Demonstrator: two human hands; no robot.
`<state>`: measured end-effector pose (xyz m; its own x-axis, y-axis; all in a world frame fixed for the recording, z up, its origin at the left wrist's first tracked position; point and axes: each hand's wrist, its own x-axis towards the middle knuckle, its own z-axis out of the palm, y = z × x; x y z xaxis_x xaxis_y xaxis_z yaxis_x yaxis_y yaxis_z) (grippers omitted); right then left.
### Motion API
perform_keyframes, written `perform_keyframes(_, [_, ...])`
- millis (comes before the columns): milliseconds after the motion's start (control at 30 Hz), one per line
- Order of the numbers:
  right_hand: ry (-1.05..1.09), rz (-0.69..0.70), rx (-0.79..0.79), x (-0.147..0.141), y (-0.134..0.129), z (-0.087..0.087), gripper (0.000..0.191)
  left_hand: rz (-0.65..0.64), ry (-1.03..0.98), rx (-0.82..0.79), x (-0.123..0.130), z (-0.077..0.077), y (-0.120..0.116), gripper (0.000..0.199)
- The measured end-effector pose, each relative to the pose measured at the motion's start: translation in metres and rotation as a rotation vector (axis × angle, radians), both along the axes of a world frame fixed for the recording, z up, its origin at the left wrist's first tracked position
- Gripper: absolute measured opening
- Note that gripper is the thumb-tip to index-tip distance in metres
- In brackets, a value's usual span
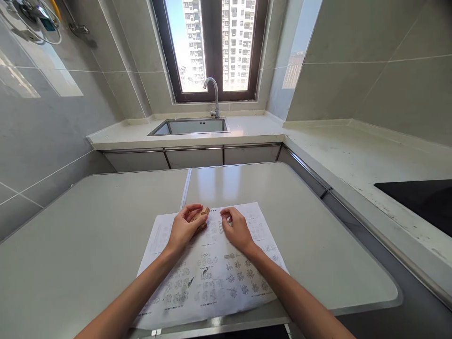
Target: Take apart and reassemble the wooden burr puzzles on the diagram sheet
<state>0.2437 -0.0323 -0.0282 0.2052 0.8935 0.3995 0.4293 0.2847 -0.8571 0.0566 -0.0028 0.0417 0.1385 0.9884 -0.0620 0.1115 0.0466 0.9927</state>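
Note:
Small light-brown wooden pieces [205, 211] stick out between the thumb and fingers of my left hand [185, 228], which is closed around them. How many pieces there are is hidden by the fingers. To its right, and apart from it, my right hand [239, 230] has its fingers curled in toward the thumb. Whether anything small is in that grip I cannot make out. Both hands are over a large white paper sheet [197, 301] printed with rows of small line diagrams and short lines of text. Two dark marks or tears show in its lower half.
The sheet lies on a pale grey folding table [328, 263] with a seam across it. Beyond are a white counter [250, 126], a sink [190, 126], a faucet [216, 99] and a window. A black cooktop [423, 200] is set in the right counter.

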Motion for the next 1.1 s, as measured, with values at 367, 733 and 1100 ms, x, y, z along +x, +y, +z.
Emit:
perform_keyframes(367, [0.058, -0.081, -0.039, 0.006, 0.003, 0.002, 0.016, -0.384, 0.429, 0.705, 0.025, -0.04, -0.018, 0.027])
perform_keyframes(733, [0.073, -0.061, -0.074, 0.007, 0.0, 0.005, 0.014, -0.525, 0.516, 0.688, 0.019, -0.042, -0.015, 0.038])
perform_keyframes(1100, [0.0, 0.044, -0.099, 0.001, -0.001, 0.006, 0.014, -0.504, 0.616, 0.74, -0.001, -0.044, -0.003, 0.044])
